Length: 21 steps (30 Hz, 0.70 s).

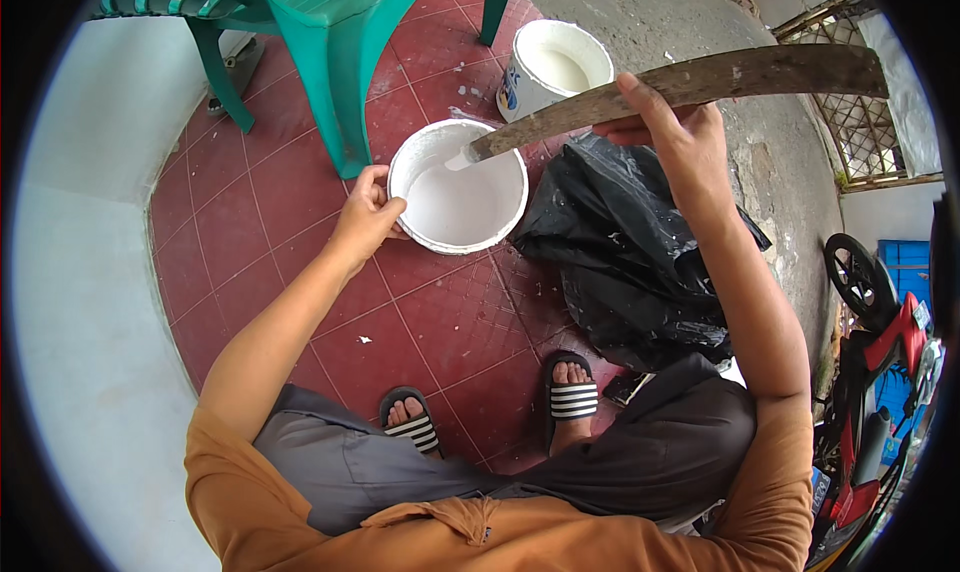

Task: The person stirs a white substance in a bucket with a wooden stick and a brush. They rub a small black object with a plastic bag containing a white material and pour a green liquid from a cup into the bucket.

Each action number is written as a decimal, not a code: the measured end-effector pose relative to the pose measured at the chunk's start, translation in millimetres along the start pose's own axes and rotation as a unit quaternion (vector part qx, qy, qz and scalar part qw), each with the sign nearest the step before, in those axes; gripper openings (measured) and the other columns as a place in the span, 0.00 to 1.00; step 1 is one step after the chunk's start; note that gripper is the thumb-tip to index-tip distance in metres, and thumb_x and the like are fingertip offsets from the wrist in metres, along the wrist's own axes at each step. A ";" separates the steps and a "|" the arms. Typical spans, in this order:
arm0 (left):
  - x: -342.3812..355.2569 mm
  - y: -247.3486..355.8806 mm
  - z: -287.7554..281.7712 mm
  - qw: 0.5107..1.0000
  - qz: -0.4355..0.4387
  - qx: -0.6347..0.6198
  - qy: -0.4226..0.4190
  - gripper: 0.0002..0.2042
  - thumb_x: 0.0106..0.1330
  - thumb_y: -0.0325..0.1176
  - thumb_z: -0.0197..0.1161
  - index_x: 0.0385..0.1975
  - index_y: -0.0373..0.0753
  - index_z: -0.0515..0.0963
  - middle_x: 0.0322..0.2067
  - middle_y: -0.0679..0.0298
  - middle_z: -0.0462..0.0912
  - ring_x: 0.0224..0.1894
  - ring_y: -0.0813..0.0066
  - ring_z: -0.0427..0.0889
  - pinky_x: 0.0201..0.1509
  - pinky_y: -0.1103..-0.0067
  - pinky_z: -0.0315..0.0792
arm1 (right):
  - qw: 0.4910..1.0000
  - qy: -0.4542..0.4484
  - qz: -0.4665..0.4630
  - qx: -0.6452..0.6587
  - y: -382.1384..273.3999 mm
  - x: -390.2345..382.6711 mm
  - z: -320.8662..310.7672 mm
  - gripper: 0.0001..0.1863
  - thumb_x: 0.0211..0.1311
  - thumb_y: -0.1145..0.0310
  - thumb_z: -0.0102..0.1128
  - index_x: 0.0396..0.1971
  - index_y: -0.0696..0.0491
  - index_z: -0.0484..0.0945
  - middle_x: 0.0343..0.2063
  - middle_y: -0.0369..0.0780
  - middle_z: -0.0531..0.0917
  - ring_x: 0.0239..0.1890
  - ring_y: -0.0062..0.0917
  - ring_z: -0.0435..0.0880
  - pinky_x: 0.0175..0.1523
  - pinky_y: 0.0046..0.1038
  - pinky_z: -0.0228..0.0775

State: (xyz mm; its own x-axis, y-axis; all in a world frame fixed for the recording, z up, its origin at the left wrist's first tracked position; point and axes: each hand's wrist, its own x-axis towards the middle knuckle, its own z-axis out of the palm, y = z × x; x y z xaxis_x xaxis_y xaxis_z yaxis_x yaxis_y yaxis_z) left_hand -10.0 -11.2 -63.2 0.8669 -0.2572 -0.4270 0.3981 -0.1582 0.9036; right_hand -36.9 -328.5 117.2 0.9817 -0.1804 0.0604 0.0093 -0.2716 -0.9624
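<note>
A white bucket with white paint inside stands on the red tiles in front of me. My left hand grips its left rim, thumb on the near side and fingers around the outer wall. My right hand holds a long flat wooden stick, fingers closed around its middle. The stick slants down to the left; its white-coated lower end is over the bucket's opening, inside the rim. Its other end reaches far to the right. Beyond it stands a second white bucket with pale contents.
A crumpled black plastic sheet lies right of the bucket. At the far left is a green plastic chair, near a white wall. Rough concrete borders the tiles. A red and black motorbike stands at the right.
</note>
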 end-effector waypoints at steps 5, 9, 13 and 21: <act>5.3 -2.9 0.6 1.000 0.005 -0.007 0.008 0.27 0.68 0.25 0.59 0.65 0.34 0.58 0.37 0.61 0.75 0.35 0.76 0.80 0.41 0.69 0.86 | 1.000 0.022 0.006 -0.008 0.7 2.8 -7.8 0.22 0.67 0.57 0.65 0.41 0.66 0.81 0.33 0.49 0.88 0.33 0.32 0.90 0.39 0.26 0.83; 10.7 -1.6 1.7 1.000 0.007 -0.027 0.011 0.27 0.69 0.26 0.59 0.66 0.35 0.58 0.37 0.61 0.76 0.36 0.75 0.81 0.41 0.69 0.86 | 0.999 0.032 0.010 -0.015 2.5 3.0 -13.2 0.22 0.67 0.57 0.65 0.40 0.66 0.81 0.33 0.49 0.87 0.33 0.33 0.90 0.39 0.26 0.83; 10.4 3.3 5.3 1.000 0.007 -0.018 0.013 0.27 0.69 0.26 0.59 0.66 0.35 0.58 0.37 0.61 0.76 0.36 0.75 0.81 0.41 0.69 0.86 | 1.000 0.029 0.011 -0.004 8.4 1.6 -13.3 0.22 0.68 0.57 0.64 0.41 0.66 0.81 0.33 0.49 0.88 0.33 0.33 0.90 0.39 0.26 0.83; 11.2 6.5 0.1 1.000 -0.020 0.003 0.003 0.27 0.70 0.30 0.61 0.66 0.35 0.59 0.36 0.61 0.75 0.35 0.76 0.80 0.41 0.71 0.86 | 1.000 -0.029 -0.010 -0.005 10.1 14.4 7.9 0.21 0.68 0.59 0.65 0.43 0.66 0.82 0.33 0.48 0.88 0.33 0.30 0.90 0.38 0.26 0.84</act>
State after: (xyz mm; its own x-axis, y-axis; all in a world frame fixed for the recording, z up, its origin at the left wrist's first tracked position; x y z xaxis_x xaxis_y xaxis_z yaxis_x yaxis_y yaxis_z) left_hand 2.2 -15.2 -62.1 0.8522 -0.2440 -0.4629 0.4311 -0.1740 0.8853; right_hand -21.2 -326.3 106.3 0.9906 -0.1204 0.0649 0.0284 -0.2834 -0.9586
